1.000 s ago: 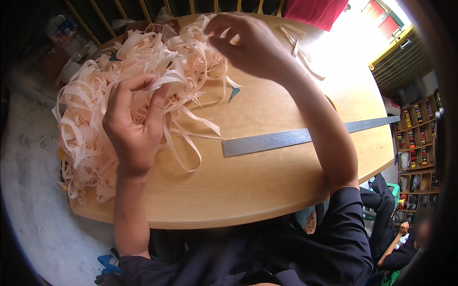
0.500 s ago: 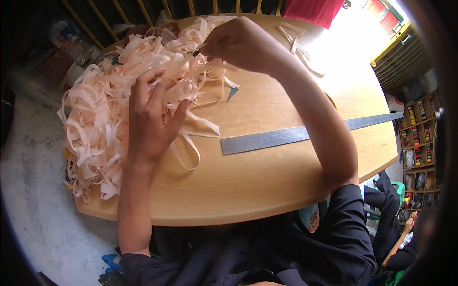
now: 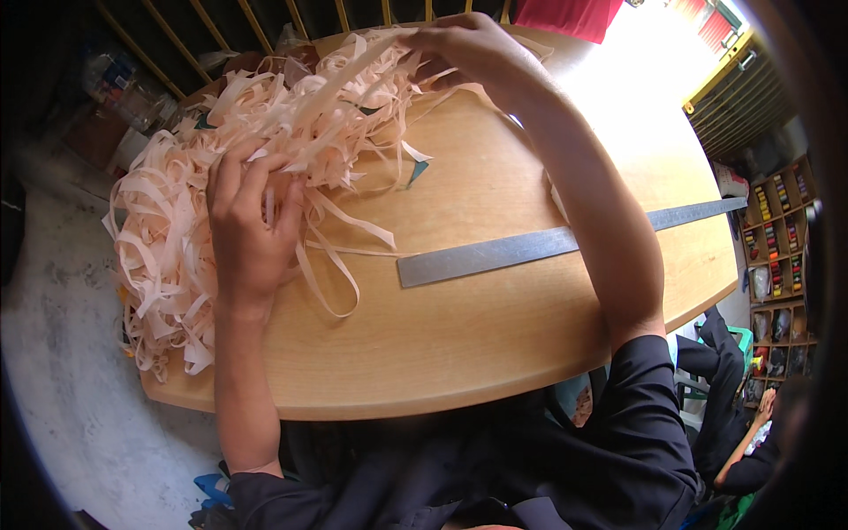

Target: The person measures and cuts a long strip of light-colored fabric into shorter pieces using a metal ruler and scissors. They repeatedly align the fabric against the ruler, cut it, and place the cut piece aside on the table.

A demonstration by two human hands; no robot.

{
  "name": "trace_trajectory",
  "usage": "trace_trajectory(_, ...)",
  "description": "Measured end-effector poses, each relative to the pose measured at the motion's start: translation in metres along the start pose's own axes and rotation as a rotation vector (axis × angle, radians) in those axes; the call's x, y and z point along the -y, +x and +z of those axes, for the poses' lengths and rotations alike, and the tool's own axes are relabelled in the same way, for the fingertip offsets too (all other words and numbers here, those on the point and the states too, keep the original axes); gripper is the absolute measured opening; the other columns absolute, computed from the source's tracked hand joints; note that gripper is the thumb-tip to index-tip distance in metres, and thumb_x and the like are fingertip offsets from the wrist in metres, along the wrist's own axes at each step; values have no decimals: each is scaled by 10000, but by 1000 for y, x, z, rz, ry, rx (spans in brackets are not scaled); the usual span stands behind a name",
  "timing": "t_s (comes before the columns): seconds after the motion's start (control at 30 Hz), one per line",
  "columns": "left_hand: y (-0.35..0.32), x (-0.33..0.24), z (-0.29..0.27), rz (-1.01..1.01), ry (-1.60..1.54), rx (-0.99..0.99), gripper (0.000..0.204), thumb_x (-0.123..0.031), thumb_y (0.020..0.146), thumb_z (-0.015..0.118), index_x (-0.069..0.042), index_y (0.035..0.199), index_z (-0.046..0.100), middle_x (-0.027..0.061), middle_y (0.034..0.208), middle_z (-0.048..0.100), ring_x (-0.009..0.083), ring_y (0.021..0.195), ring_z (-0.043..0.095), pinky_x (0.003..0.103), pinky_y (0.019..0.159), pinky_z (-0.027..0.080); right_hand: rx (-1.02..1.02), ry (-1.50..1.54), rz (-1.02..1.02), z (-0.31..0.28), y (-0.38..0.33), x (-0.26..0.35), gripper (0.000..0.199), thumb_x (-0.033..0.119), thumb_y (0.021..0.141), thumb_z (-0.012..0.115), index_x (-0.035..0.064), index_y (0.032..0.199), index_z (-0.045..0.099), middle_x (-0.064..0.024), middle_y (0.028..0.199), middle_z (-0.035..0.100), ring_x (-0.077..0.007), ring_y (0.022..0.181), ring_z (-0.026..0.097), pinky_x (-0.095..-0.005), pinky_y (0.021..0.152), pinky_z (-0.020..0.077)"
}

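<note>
Pale wooden surface [image 3: 459, 344]: tangled peach strips [image 3: 168, 230], heaped along the left edge; our left hand [image 3: 252, 221] among them, hold we cannot tell; our right hand [image 3: 481, 57], fingertips together on one strand [image 3: 353, 71], near the far edge. Snagged loops could drag the heap off the left edge. Open room: between steel ruler [image 3: 486, 256] and near edge.

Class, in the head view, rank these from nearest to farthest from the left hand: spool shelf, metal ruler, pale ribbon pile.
1. Pale ribbon pile, at the left hand
2. Metal ruler, right of it, on the table
3. Spool shelf, far right, beyond the table
</note>
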State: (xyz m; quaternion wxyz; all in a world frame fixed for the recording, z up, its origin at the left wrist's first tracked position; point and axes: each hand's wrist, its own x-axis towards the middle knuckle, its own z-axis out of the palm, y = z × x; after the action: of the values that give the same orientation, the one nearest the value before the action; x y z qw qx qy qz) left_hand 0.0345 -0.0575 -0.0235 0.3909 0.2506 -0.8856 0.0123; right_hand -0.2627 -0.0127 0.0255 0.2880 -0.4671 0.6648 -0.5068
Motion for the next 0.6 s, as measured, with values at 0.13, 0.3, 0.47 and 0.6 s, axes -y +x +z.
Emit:
trace_trajectory(0.13, 2, 5, -4, 24, 57, -17, 177, -106, 942, 727, 0, 1081, 701, 165, 1242, 662, 364, 1170, 619, 422, 1013, 480, -155, 255, 95, -15, 6, 3, 303, 290, 1035, 610, 23, 1129, 719, -106, 943, 720, -222, 860, 722, -390, 774, 615)
trace_trajectory(0.3, 4, 10, -5, -118, -49, 6, 164, -132, 974, 706, 13, 1052, 701, 148, 1126, 705, 332, 1063, 669, 397, 966, 509, -341, 314, 106, -31, 5, 15, 259, 223, 1029, 599, 3, 1057, 731, -124, 908, 711, -207, 841, 701, -361, 775, 610)
trace_trajectory(0.47, 3, 22, -4, -163, -43, -79, 145, -139, 968, 713, 5, 988, 707, 138, 1007, 717, 326, 936, 693, 388, 852, 537, -249, 72, 12, -46, -1, 21, 310, 263, 1000, 692, -10, 1139, 740, -134, 988, 742, -199, 855, 706, -324, 766, 616)
trace_trajectory(0.6, 1, 42, -10, -328, -21, -171, 192, -166, 968, 729, 20, 998, 697, 139, 987, 716, 286, 915, 703, 383, 818, 560, 36, -140, 4, -83, -2, 11, 310, 258, 978, 731, -12, 1129, 748, -122, 1000, 753, -196, 851, 715, -314, 753, 615)
